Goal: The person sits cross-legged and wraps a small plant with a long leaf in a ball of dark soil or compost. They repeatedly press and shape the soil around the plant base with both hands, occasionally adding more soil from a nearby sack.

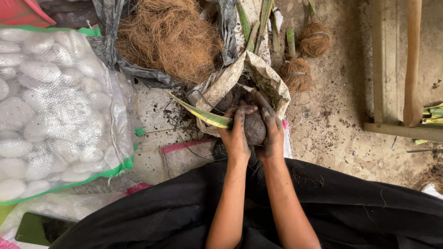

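At nine o'clock we see a big clear sack of white lumps (pixel 55 110); at twelve, a heap of brown fibre (pixel 168 37). At centre, our left hand (pixel 236 133) and right hand (pixel 273 133) clasp a soil ball (pixel 254 128) over a paper bag (pixel 272 83), its striped leaf (pixel 198 113) pointing to ten o'clock.
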A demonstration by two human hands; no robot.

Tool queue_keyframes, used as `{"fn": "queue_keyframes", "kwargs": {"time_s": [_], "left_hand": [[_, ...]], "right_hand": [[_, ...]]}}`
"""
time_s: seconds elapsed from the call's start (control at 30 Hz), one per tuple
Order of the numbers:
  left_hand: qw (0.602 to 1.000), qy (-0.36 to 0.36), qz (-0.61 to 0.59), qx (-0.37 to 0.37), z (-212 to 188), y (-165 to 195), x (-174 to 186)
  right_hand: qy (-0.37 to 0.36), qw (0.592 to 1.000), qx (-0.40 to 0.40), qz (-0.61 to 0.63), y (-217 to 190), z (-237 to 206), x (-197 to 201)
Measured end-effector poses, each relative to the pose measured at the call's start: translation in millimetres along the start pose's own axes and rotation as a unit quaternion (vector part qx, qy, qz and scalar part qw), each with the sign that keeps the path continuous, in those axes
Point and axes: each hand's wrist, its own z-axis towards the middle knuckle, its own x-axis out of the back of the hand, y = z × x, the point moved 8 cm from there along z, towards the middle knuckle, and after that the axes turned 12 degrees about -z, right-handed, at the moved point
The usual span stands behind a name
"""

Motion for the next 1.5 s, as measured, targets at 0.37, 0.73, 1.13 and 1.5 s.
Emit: {"fn": "queue_keyframes", "kwargs": {"time_s": [0.37, 0.73, 1.13, 1.5], "left_hand": [[0.998, 0.04, 0.023, 0.045, 1, -2, 8], [0.997, -0.056, -0.026, 0.044, -2, -1, -9], [0.998, 0.009, 0.014, 0.055, -3, -10, 7], [0.991, 0.055, -0.094, 0.079, -7, -7, -1]], "right_hand": [[-0.04, 0.998, 0.042, -0.021, -1, 2, 0], [-0.028, 1.0, -0.013, 0.003, -10, -4, -4], [-0.013, 0.999, -0.021, -0.028, -7, 1, -5], [-0.014, 0.997, 0.074, -0.014, -18, -1, -2]]}}
